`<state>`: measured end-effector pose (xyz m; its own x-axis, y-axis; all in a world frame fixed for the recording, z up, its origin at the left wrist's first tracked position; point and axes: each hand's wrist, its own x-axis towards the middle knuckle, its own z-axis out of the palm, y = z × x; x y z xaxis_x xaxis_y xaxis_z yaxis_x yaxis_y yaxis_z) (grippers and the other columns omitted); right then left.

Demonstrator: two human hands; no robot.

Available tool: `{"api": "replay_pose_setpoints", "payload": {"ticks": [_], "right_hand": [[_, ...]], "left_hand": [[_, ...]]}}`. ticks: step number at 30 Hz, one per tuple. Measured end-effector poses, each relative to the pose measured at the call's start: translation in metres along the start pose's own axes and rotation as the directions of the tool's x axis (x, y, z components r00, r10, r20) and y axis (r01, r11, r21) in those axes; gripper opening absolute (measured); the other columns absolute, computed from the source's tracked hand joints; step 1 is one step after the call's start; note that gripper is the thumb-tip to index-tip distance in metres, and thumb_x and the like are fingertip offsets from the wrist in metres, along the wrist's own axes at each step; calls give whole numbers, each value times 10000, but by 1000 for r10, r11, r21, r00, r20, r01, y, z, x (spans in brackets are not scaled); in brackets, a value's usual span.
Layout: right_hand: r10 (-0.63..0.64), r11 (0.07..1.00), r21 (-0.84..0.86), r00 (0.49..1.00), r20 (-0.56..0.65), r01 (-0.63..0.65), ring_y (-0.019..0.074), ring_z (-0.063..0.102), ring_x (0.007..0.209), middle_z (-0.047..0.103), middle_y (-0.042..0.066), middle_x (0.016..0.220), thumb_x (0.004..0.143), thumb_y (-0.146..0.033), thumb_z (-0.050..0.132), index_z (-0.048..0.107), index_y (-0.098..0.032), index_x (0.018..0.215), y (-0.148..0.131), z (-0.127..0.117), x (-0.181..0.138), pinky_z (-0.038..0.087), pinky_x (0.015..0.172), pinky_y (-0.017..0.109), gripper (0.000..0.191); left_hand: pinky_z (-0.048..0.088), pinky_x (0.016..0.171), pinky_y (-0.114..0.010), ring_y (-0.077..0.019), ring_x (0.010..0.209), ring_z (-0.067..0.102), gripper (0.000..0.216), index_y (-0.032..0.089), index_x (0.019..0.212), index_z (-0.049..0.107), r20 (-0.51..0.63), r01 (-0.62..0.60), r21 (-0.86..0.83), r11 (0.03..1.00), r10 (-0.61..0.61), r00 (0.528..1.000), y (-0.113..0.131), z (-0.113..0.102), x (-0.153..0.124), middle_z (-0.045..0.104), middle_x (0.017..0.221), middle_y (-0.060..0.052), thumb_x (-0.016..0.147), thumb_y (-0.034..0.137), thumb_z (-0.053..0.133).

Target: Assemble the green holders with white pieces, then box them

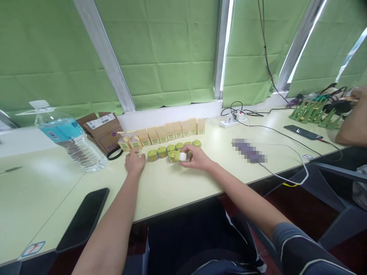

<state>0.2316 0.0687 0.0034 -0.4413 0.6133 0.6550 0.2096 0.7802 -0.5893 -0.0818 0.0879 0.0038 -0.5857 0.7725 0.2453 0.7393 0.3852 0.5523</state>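
Note:
My right hand pinches a small green-and-white container, tipped on its side just above the table. Beside and behind it stand several small clear containers with green lids, in a row. Farther left, my left hand rests low at the table with its fingers curled, close to the left end of that row. Something pale or clear shows at its fingertips, but I cannot make out what. Behind the containers runs a row of small cream boxes with green labels; the leftmost ones have their flaps raised.
A large water bottle, a brown carton and a black ring are at the left. A black phone lies nearer me. Rightward are a blurred-out device on a cable, a power strip, another phone and another person's arm.

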Motion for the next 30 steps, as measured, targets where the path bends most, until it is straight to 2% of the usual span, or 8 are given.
{"api": "replay_pose_setpoints", "payload": {"ticks": [4, 10, 16, 20, 22, 24, 27, 30], "right_hand": [[57, 992, 114, 997, 43, -61, 241, 693, 1023, 652, 130, 1313, 685, -285, 780, 477, -233, 955, -6, -1, -1, 575, 677, 322, 409], [94, 989, 110, 994, 63, -100, 231, 706, 957, 694, 88, 1158, 650, -293, 784, 475, -233, 952, -3, 2, -1, 618, 719, 354, 437], [93, 994, 63, 994, -51, -89, 218, 689, 870, 661, 63, 1034, 678, -349, 794, 487, -226, 1075, 1, 2, -1, 595, 667, 333, 517], [27, 1000, 13, 997, -76, -27, 228, 680, 942, 670, 86, 1147, 753, -361, 758, 484, -240, 1282, -1, -2, 0, 576, 775, 365, 607], [-34, 998, -49, 995, -98, 30, 250, 653, 1069, 659, 100, 1231, 790, -348, 726, 527, -240, 1277, -1, -3, 1, 543, 900, 399, 537], [-67, 994, -93, 990, -127, 55, 255, 639, 1095, 682, 92, 1189, 805, -331, 702, 582, -230, 1189, -2, -4, 2, 509, 953, 410, 414], [6, 996, -91, 989, -145, -20, 226, 662, 912, 705, 61, 1012, 811, -339, 677, 598, -218, 1062, -1, -4, 2, 520, 838, 370, 289], [93, 991, -80, 985, -145, -106, 198, 642, 779, 696, 34, 944, 814, -368, 669, 589, -220, 1053, 0, -4, 2, 502, 737, 329, 292]], "left_hand": [[472, 1013, -528, -391, 1222, 588, 326, 165, 1089, 650, -38, -13, -25, 1000, 12, 999, -5, 1, 2, 627, 1263, -231, 809, 331, 627], [470, 1004, -533, -368, 1121, 622, 107, 182, 854, 624, -159, -50, -145, 988, 27, 987, -5, -7, 2, 692, 1076, -190, 781, 259, 634], [475, 1000, -477, -256, 965, 611, 187, 188, 922, 585, -367, -186, -282, 941, 74, 927, 19, -30, -10, 644, 931, -67, 797, 312, 648], [524, 884, -379, -158, 763, 588, 260, 197, 1017, 549, -429, -366, -512, 777, 137, 893, 44, -38, -29, 590, 862, -2, 812, 314, 659], [546, 826, -348, -147, 734, 615, 371, 203, 1114, 526, -343, -407, -668, 623, 228, 911, 58, -38, -44, 565, 808, 23, 812, 352, 683], [568, 807, -355, -168, 758, 679, 510, 201, 1217, 497, -150, -324, -821, 470, 370, 917, 70, -37, -62, 580, 817, 20, 800, 399, 713], [574, 909, -425, -206, 841, 729, 642, 189, 1311, 511, 91, -114, -935, 336, 537, 839, 84, -36, -88, 630, 913, -10, 771, 433, 758], [520, 1030, -469, -244, 973, 726, 628, 166, 1302, 589, 266, 69, -946, 316, 640, 721, 88, -35, -106, 678, 1097, -80, 760, 412, 791]]}}
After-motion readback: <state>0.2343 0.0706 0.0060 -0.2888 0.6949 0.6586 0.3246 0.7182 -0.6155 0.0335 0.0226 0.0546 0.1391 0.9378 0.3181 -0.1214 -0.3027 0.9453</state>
